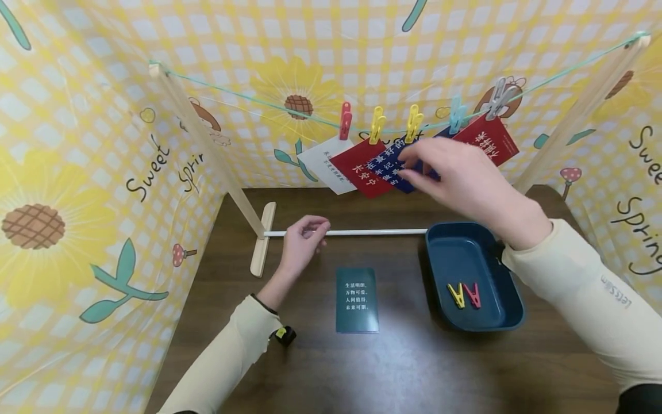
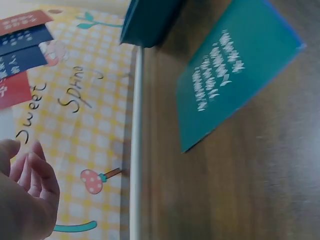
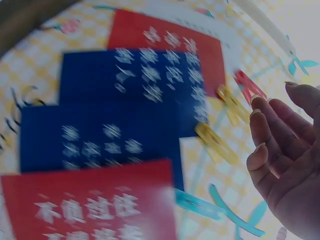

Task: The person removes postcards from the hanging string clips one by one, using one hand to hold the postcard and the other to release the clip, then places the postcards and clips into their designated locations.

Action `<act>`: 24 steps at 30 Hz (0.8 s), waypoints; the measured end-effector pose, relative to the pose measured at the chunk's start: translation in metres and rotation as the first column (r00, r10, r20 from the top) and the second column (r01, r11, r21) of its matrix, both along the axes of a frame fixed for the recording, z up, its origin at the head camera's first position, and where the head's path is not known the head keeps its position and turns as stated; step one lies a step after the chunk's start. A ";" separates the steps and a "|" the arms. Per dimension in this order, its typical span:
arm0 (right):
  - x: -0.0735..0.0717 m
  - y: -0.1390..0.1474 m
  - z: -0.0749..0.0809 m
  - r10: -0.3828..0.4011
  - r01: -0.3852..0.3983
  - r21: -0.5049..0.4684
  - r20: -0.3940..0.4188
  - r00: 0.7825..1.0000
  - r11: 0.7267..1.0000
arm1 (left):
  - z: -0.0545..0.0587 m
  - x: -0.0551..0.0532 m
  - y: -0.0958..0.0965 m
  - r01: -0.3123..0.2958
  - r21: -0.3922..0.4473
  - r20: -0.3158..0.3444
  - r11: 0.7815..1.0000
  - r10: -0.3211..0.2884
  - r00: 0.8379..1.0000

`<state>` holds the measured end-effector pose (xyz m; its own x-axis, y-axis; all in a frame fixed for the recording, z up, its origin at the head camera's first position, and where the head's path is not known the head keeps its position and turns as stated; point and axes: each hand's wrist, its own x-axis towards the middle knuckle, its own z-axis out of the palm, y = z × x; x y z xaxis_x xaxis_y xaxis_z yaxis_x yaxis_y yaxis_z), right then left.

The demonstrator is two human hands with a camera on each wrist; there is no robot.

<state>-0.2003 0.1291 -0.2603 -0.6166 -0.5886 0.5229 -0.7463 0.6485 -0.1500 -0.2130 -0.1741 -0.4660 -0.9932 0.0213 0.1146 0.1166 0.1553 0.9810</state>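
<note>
My right hand [image 1: 460, 178] is raised in front of the hanging cards, its fingers bent with nothing between them. Behind it hang a white card [image 1: 323, 167], a red card [image 1: 359, 171], a dark blue card [image 1: 389, 164], a second blue card [image 3: 100, 135] largely hidden by the hand in the head view, and another red card [image 1: 504, 144]. Red [image 1: 345, 122], yellow [image 1: 377, 123], light blue [image 1: 457, 115] and grey [image 1: 499, 100] clothespins pin them to a green string [image 1: 243, 99]. My left hand [image 1: 302, 244], loosely curled and empty, hovers by the white rod [image 1: 377, 232].
A dark green card [image 1: 357, 316] with white writing lies on the brown table. To its right, a blue tray [image 1: 437, 276] holds a yellow clothespin [image 1: 456, 296] and a pink one [image 1: 473, 296]. Wooden posts [image 1: 201, 138] support the string; checked cloth surrounds the table.
</note>
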 end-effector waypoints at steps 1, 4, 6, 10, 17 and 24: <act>-0.002 -0.001 0.006 -0.002 0.002 0.000 -0.007 1.000 1.000 | 0.002 -0.003 -0.001 -0.008 0.023 -0.002 1.000 0.009 1.000; -0.009 -0.007 0.022 0.009 -0.009 -0.004 -0.022 1.000 1.000 | 0.009 -0.012 -0.002 -0.026 0.082 -0.026 0.996 0.028 0.999; -0.015 -0.011 0.031 0.018 -0.018 -0.007 -0.023 1.000 1.000 | 0.014 -0.018 -0.002 -0.030 0.122 -0.046 0.992 0.036 0.998; -0.029 -0.023 0.047 0.036 -0.036 -0.014 -0.004 0.999 0.999 | 0.026 -0.031 0.001 -0.040 0.185 -0.099 0.982 0.059 0.993; -0.055 -0.044 0.060 0.057 -0.057 -0.013 0.046 0.997 0.998 | 0.041 -0.047 0.012 -0.055 0.276 -0.138 0.960 0.096 0.986; -0.072 -0.057 0.062 -0.020 0.002 0.086 0.215 0.976 0.996 | 0.044 -0.050 0.020 -0.038 0.268 -0.164 0.963 0.084 0.983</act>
<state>-0.2721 0.0722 -0.1984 -0.7157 -0.6177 0.3259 -0.6954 0.6735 -0.2506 -0.2628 -0.1543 -0.4218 -0.9561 -0.0928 0.2778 0.2861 -0.0924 0.9537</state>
